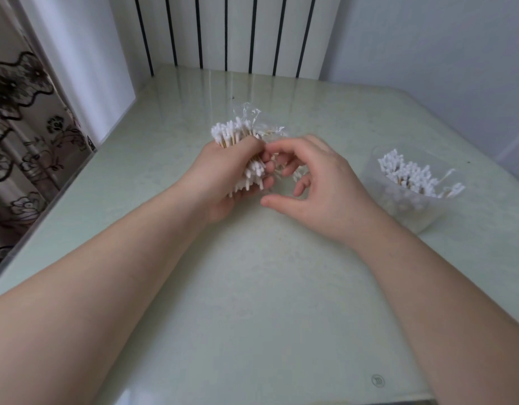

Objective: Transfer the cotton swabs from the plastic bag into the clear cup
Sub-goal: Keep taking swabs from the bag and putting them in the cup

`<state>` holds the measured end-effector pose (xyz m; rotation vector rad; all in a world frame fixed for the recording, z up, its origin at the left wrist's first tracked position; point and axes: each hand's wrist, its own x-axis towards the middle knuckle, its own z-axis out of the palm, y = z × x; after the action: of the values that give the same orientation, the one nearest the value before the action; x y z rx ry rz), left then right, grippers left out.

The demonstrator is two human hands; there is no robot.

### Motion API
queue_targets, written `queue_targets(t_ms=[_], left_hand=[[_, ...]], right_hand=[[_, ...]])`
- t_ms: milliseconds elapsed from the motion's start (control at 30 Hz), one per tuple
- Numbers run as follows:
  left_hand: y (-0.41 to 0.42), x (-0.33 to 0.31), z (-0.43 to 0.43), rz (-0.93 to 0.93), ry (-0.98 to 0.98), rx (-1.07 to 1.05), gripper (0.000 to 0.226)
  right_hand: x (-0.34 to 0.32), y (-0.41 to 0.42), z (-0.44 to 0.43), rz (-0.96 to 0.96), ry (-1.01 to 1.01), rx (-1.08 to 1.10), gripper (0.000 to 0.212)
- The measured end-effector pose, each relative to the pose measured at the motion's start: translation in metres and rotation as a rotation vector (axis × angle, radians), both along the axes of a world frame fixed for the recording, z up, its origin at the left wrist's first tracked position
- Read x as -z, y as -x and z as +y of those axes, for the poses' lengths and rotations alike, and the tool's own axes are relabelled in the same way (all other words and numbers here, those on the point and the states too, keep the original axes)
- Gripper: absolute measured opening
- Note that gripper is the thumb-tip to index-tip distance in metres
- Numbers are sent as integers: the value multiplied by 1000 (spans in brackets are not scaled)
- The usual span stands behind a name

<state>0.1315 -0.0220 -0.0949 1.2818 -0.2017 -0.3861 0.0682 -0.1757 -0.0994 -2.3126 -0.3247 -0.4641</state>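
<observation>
1. A person's left hand (223,182) grips a thick bundle of cotton swabs (232,133) above the middle of the pale green bench (252,287). Its fingers are wrapped tight round the wooden sticks, and white tips fan out past both ends of the fist.
2. A crumpled clear plastic bag (249,112) stands up just behind the bundle, touching it on the side toward the far edge. A few more swabs show through the film beside the right hand.
3. The right hand (325,185) is held just beside the left. Its fingers (281,149) curl in toward the bundle and the bag, with the thumb pointing left underneath. Whether they pinch anything cannot be told from here.
4. Near the right edge of the bench, well apart from both hands, stands the clear cup (410,211). It is already packed with upright swabs (407,173) whose white tips rise above its rim.
5. A white ribbed radiator (223,30) runs along the far edge. A flower-patterned curtain (18,112) hangs past the left edge.
</observation>
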Motion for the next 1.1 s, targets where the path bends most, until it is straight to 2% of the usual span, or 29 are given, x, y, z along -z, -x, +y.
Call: queue_targets(t_ms=[67, 133, 233, 367, 467, 567, 667, 767, 900, 1100], left_hand=[[2, -2, 1, 6, -2, 72, 18], [5, -1, 2, 0, -27, 183, 21], [9, 1, 2, 15, -42, 308, 10], [7, 5, 3, 3, -45, 361, 4], [8, 4, 2, -8, -30, 335, 7], [7, 2, 0, -14, 10, 206, 10], [0, 0, 1, -34, 37, 39, 14], [-5, 1, 4, -54, 6, -67, 12], [-7, 5, 3, -35, -21, -118, 8], [-14, 6, 3, -40, -120, -307, 14]], right_hand=[[-2, -1, -4, 4, 102, 1, 91], [-2, -1, -6, 28, 180, -21, 108], [-4, 0, -4, 68, 245, -30, 112], [-9, 1, -2, -18, 234, 3, 94], [-10, 2, -4, 4, 208, 2, 96], [-10, 3, -8, 67, 138, -13, 99], [-7, 0, -16, 64, 156, 16, 70], [-3, -3, -19, 73, 347, 66, 48], [3, -9, -19, 55, 445, 142, 46], [8, -19, -7, 9, 311, 121, 39]])
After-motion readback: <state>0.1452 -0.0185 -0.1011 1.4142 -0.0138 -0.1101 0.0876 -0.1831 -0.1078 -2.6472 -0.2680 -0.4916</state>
